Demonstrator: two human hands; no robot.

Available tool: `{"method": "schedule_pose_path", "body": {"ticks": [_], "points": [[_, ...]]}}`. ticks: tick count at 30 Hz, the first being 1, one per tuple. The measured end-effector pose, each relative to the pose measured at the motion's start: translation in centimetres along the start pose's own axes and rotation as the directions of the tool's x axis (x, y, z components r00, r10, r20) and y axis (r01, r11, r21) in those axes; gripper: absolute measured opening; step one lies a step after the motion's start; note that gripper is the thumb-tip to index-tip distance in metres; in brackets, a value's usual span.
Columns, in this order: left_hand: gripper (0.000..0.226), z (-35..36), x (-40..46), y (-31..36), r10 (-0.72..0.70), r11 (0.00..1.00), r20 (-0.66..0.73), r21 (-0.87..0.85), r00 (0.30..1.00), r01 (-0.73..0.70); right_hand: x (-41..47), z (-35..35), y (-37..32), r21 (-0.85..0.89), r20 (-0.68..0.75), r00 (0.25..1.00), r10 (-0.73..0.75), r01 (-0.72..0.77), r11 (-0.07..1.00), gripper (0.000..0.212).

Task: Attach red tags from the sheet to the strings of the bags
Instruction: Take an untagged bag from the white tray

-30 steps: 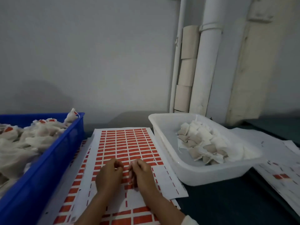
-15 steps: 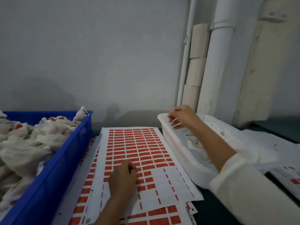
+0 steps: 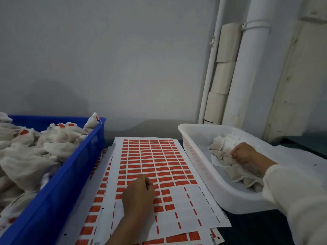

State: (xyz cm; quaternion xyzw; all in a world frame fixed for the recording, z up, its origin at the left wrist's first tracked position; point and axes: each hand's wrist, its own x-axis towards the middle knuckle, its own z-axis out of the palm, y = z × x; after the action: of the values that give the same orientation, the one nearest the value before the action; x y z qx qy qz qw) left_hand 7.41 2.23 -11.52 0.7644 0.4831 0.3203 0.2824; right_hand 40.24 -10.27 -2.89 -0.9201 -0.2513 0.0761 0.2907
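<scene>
Leftmost, a blue crate (image 3: 58, 191) stands heaped with soft white bags (image 3: 31, 152), several already showing red tags; just beside it on the table lies the sheet (image 3: 192, 209) of red tags (image 3: 150, 161), its upper rows full and its lower right part peeled bare, with other sheets under it; the left hand (image 3: 137, 195) rests on this sheet near the edge of the peeled part, fingers curled with the tips close together at a tag, though whether it pinches one I cannot tell; to the right a white tray (image 3: 194, 138) holds a small pile of untagged bags (image 3: 223, 151), and the right hand (image 3: 243, 153) is down among them, fingers bent into the pile as if gripping one, the exact hold hidden; behind stand white pipes (image 3: 247, 76) against the wall; by my judgement the bags are light, limp and easily crushed, so a gentle pinch at a corner or at the string should do, the strings being too fine to make out here; the tags look thin and sticky, likely best lifted by one edge so they do not fold on themselves
</scene>
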Motion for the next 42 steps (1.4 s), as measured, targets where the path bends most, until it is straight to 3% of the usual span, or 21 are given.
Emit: {"method": "schedule_pose_path", "body": {"ticks": [4,8,13,19,21,24,27,29,34,39,42], "points": [[0.007,0.1,0.0,0.0,0.0,1.0,0.002,0.005,1.0,0.0,1.7,-0.2,0.5,-0.358,-0.107,0.991,-0.079,0.036,0.933,0.032],[0.008,0.2,0.0,-0.1,-0.001,1.0,-0.003,0.0,1.0,0.001,2.5,0.5,1.3,-0.485,-0.103,0.995,-0.001,-0.05,0.873,0.063],[0.008,0.3,0.2,-0.3,0.015,1.0,0.001,0.006,1.0,-0.015,2.9,0.2,1.7,-0.376,-0.045,0.996,0.073,-0.084,0.923,0.066],[0.008,0.2,0.2,-0.4,0.02,1.0,0.003,0.014,1.0,-0.02,3.6,-0.4,1.3,-0.128,-0.243,0.92,0.308,-0.346,0.93,0.086],[0.008,0.2,0.3,-0.4,0.02,1.0,0.002,0.01,1.0,-0.02,3.9,-0.8,1.6,-0.039,-0.253,0.905,0.343,-0.364,0.931,0.078],[0.008,0.3,0.3,-0.4,0.016,1.0,0.001,-0.006,1.0,-0.016,3.9,-0.8,2.3,0.069,-0.218,0.934,0.282,-0.274,0.959,0.031],[0.008,0.3,0.4,-0.5,0.02,1.0,0.001,0.0,1.0,-0.02,3.7,-1.2,2.2,-0.006,-0.321,0.924,0.209,-0.223,0.975,0.05],[0.008,0.3,0.4,-0.5,0.019,1.0,-0.003,0.001,1.0,-0.019,3.7,-1.1,2.4,-0.024,-0.298,0.935,0.191,-0.207,0.978,0.053],[0.008,0.4,0.4,-0.5,0.017,1.0,-0.01,0.004,1.0,-0.017,3.2,-0.5,2.7,-0.145,-0.292,0.954,0.068,-0.114,0.983,0.027],[0.01,0.5,0.6,-0.7,0.029,1.0,-0.017,-0.001,0.999,-0.029,2.9,-0.6,0.9,-0.023,-0.394,0.918,0.034,-0.047,0.999,0.025],[0.01,0.5,0.7,-0.7,0.03,1.0,-0.019,-0.004,0.999,-0.03,1.7,-0.9,-1.5,0.005,-0.483,0.873,-0.064,0.076,0.997,0.025]]}}
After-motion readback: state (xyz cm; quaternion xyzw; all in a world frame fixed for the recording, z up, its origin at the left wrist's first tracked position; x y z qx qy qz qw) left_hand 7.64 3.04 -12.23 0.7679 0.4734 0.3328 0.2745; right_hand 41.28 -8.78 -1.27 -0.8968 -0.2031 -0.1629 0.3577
